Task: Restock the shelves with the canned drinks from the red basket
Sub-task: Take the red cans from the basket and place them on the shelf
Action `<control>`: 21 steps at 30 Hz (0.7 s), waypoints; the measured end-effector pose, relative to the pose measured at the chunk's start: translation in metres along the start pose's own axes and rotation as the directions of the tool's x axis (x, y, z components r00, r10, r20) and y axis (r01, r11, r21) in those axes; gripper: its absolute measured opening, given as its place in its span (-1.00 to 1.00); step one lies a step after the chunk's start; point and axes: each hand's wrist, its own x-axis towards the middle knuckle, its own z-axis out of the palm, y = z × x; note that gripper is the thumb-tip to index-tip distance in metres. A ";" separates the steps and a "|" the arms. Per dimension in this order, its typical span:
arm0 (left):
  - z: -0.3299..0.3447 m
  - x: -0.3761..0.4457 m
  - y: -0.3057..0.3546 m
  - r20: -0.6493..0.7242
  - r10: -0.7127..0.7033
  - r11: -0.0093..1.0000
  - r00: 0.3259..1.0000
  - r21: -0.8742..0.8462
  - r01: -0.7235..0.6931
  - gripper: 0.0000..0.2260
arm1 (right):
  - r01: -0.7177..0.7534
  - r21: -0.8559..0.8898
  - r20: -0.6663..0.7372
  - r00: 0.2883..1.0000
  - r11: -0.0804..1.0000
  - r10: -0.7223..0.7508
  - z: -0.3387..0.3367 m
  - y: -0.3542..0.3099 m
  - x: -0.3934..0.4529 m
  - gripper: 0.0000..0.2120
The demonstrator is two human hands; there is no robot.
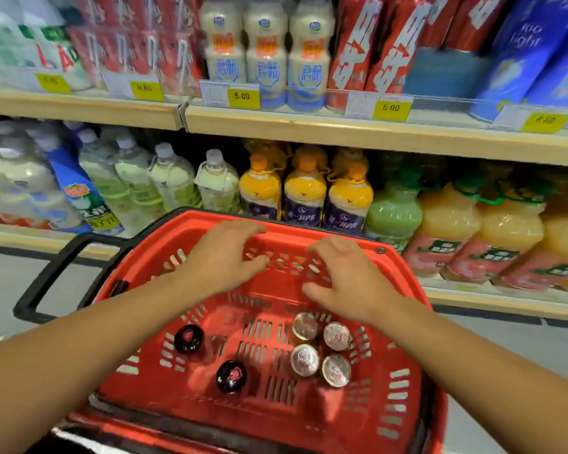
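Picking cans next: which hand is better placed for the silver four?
Right, probably. The right hand hovers almost directly above the four silver cans; the left hand is farther over, nearer the two dark cans.

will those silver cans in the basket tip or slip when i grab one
The four silver cans stand upright and close together in the basket, so pulling one may knock a neighbour over. Their smooth metal tops look slippery for fingers. If tipped, a round can would probably roll across the basket floor.
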 end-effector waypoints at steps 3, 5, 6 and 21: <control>0.010 -0.022 -0.028 0.097 0.002 1.000 0.995 0.019 -0.003 -0.37 | 0.036 0.012 0.119 0.992 0.999 -0.037 0.032 -0.020 -0.004 -0.36; 0.014 -0.035 -0.044 0.151 -0.014 1.000 0.988 0.009 0.013 -0.37 | 0.062 0.030 0.213 0.975 0.998 -0.067 0.056 -0.035 -0.004 -0.36; 0.016 -0.041 -0.050 0.175 -0.029 1.000 0.984 -0.003 0.030 -0.40 | 0.082 0.050 0.251 0.964 0.995 -0.092 0.069 -0.041 -0.004 -0.38; 0.033 -0.069 -0.093 0.235 -0.050 0.992 0.971 -0.104 0.076 -0.48 | 0.262 0.032 0.602 0.765 0.964 -0.228 0.193 -0.082 -0.012 -0.28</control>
